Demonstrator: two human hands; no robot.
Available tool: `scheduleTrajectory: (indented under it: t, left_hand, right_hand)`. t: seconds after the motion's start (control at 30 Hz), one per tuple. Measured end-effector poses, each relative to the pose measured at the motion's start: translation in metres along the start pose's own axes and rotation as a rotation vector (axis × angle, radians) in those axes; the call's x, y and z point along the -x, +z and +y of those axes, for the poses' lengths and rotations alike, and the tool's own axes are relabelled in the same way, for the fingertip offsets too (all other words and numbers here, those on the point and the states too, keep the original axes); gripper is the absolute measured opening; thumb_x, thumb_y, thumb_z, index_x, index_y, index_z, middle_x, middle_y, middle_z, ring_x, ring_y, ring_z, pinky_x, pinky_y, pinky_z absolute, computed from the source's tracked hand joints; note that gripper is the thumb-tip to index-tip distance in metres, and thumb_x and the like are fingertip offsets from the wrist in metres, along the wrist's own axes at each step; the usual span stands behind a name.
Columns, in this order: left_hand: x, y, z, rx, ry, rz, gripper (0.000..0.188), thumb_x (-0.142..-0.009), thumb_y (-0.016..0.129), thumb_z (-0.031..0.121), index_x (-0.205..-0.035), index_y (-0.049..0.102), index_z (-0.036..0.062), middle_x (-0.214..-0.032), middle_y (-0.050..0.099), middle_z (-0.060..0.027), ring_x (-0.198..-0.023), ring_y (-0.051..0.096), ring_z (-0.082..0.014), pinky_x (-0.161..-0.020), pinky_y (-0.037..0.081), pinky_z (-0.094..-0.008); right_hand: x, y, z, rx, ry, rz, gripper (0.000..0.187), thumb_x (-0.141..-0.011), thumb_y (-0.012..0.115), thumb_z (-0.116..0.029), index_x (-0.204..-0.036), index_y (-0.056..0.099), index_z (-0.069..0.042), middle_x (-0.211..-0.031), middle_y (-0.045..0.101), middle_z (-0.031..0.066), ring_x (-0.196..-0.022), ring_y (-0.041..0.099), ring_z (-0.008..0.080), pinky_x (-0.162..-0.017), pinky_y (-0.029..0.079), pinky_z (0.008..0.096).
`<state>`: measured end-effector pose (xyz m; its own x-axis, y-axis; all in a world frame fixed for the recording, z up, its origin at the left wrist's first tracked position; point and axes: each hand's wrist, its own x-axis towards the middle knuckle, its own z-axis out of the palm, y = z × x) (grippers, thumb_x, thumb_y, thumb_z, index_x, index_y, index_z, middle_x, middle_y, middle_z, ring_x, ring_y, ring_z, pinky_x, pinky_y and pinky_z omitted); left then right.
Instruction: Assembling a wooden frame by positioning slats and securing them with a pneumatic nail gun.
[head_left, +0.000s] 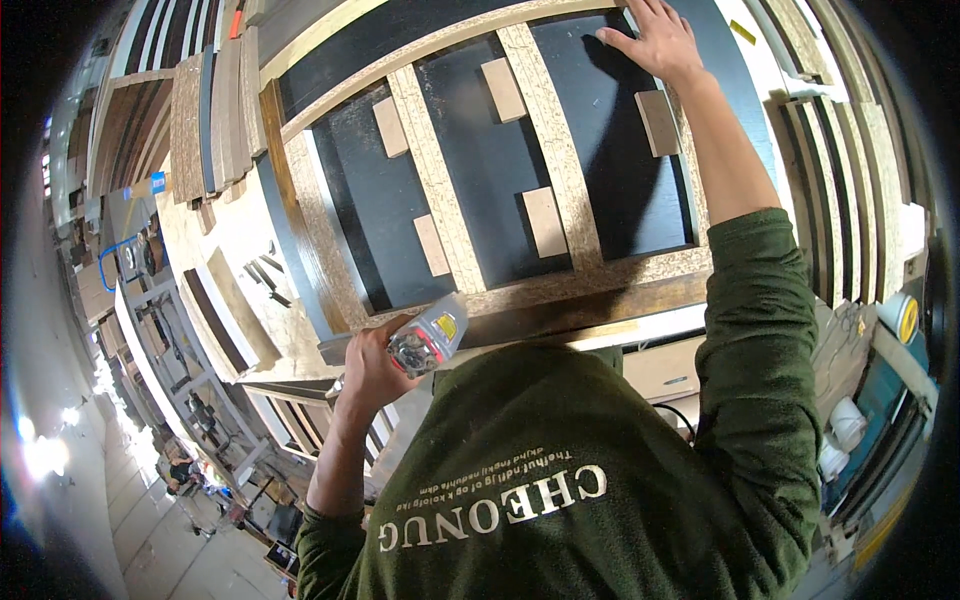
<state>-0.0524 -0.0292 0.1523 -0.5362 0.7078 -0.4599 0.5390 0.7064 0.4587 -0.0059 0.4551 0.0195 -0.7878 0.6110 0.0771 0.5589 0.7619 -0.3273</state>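
My left hand (372, 368) is closed around a grey and red nail gun (432, 336) with a yellow label, held at the near left edge of a wooden frame (470, 297). The tool's tip is blurred; I cannot tell whether it touches the wood. My right arm reaches across to the far right, where my right hand (660, 42) lies with fingers spread on the frame's far rail and the black panel (590, 60). Particle-board strips (545, 120) divide the frame. Small wood blocks (543, 222) sit against the strips, and another block (656, 124) is by the right side.
Dark staple-like strips (265, 275) lie on the pale bench top (225, 235) at left. Stacked boards (215, 120) stand at far left, more boards (840, 200) at right. White buckets (845, 425) are on the lower right. A distant person (183, 470) is at lower left.
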Motion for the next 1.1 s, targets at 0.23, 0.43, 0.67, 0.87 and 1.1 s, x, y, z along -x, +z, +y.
scheduleTrajectory:
  t: [0.23,0.43,0.67,0.87,1.1]
  left_hand:
    - [-0.001,0.003,-0.01,-0.016,-0.1,-0.086,0.06,-0.054,0.083,0.016,-0.109,0.064,0.0015,-0.092,0.069,-0.0184,-0.086,0.069,-0.029,-0.077,0.053,-0.0371]
    - [0.002,0.003,-0.007,-0.036,-0.025,-0.057,0.057,-0.054,0.083,0.021,-0.106,0.065,0.0043,-0.088,0.069,-0.0176,-0.083,0.068,-0.0323,-0.074,0.052,-0.0388]
    - [-0.003,0.002,0.007,-0.165,-0.085,-0.124,0.065,-0.055,0.084,0.019,-0.113,0.061,0.0019,-0.1,0.068,-0.0161,-0.095,0.066,-0.03,-0.087,0.049,-0.04]
    - [-0.001,0.002,0.006,-0.071,-0.045,-0.152,0.065,-0.055,0.082,0.022,-0.113,0.06,0.0009,-0.095,0.068,-0.0177,-0.089,0.068,-0.0305,-0.08,0.052,-0.0384]
    - [-0.008,0.013,0.005,0.002,0.044,-0.101,0.058,-0.057,0.079,0.019,-0.108,0.062,-0.0007,-0.091,0.068,-0.0184,-0.087,0.069,-0.0305,-0.076,0.053,-0.0374]
  right_hand:
    - [0.0,0.005,0.003,0.012,-0.039,0.058,0.082,-0.073,0.063,-0.055,-0.139,0.041,-0.011,-0.147,0.035,0.0126,-0.135,0.032,0.033,-0.11,0.026,0.0491]
    - [0.003,0.0,-0.003,-0.016,-0.016,0.049,0.081,-0.073,0.062,-0.054,-0.139,0.043,-0.01,-0.146,0.037,0.0133,-0.135,0.032,0.0337,-0.11,0.027,0.0482]
    - [0.001,0.004,0.003,-0.016,-0.04,0.061,0.081,-0.073,0.062,-0.053,-0.139,0.042,-0.01,-0.146,0.036,0.0132,-0.134,0.033,0.0339,-0.11,0.027,0.048]
    - [0.002,0.001,-0.001,-0.051,-0.031,0.059,0.08,-0.073,0.062,-0.051,-0.14,0.041,-0.011,-0.147,0.036,0.0133,-0.136,0.031,0.0335,-0.111,0.026,0.0479]
    - [0.007,-0.004,0.0,-0.025,0.011,0.043,0.08,-0.073,0.063,-0.051,-0.139,0.042,-0.012,-0.147,0.035,0.0126,-0.135,0.031,0.0341,-0.11,0.026,0.0483]
